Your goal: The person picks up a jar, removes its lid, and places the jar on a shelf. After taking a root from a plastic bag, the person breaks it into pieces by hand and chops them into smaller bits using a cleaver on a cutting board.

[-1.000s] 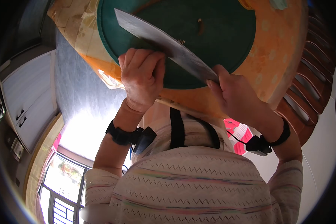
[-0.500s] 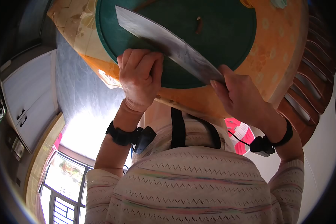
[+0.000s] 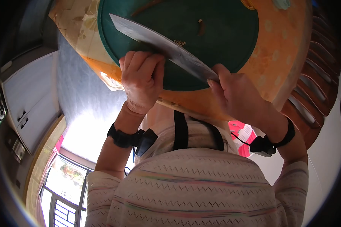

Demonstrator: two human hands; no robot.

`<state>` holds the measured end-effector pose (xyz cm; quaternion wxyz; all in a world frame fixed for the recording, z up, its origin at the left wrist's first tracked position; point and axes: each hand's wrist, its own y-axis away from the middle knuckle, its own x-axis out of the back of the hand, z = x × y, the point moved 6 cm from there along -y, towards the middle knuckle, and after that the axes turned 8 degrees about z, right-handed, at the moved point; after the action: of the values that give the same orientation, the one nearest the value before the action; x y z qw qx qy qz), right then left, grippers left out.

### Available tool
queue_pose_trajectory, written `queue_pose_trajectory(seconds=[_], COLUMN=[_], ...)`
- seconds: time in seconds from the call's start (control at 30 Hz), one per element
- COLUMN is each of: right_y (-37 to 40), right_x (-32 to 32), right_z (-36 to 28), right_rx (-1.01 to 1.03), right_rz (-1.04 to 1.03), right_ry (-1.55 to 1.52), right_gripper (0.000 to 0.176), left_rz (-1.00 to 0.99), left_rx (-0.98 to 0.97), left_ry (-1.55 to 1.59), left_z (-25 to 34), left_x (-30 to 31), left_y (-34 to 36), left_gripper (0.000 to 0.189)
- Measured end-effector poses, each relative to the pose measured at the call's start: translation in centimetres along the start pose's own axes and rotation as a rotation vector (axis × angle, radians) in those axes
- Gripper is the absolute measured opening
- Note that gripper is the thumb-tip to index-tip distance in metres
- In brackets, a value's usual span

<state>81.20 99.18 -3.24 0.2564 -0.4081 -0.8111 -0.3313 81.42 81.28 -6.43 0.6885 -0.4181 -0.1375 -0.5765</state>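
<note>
My right hand (image 3: pixel 238 89) is wrapped round the handle of a large kitchen knife (image 3: pixel 166 47). Its wide metal blade slants up to the left across a round green cutting board (image 3: pixel 231 49). Close against the near side of the blade, my left hand (image 3: pixel 142 75) has its fingers curled down at the board's near edge; whatever they grip is hidden. Small pale chopped bits (image 3: pixel 180 42) lie just beyond the blade. Farther back on the board are a short brown piece (image 3: pixel 201 28) and a longer brown strip (image 3: pixel 146 7).
The board rests on a table with an orange patterned tablecloth (image 3: pixel 276 49). A brown slatted wooden chair (image 3: pixel 310 94) stands close on the right. At the board's far right edge is a yellow-orange item (image 3: pixel 248 3), with a pale item (image 3: pixel 282 3) beside it.
The knife and my right hand have shifted a little to the left. Chopped bits now show beyond the blade, and more of the long brown strip is uncovered. My left hand has hardly moved.
</note>
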Motion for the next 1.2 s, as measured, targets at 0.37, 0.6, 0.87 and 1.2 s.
queue_pose_trajectory(seconds=[0.37, 0.6, 0.87, 1.2], right_y=[0.55, 0.38, 0.01, 0.45], right_x=[0.67, 0.6, 0.37, 0.75], right_z=[0.38, 0.53, 0.63, 0.71], right_rx=[-0.024, -0.005, -0.037, -0.043], right_rz=[0.003, -0.022, -0.024, 0.016], right_ry=[-0.055, -0.047, -0.047, -0.089], right_gripper=[0.012, 0.011, 0.011, 0.011], left_rz=[0.032, -0.005, -0.014, -0.034], left_rx=[0.005, 0.015, 0.004, 0.043], left_ry=[0.049, 0.022, 0.018, 0.009], left_z=[-0.41, -0.16, 0.07, -0.01], left_x=[-0.17, -0.15, -0.09, 0.59], left_y=[0.46, 0.4, 0.1, 0.11], left_gripper=[0.018, 0.015, 0.016, 0.017])
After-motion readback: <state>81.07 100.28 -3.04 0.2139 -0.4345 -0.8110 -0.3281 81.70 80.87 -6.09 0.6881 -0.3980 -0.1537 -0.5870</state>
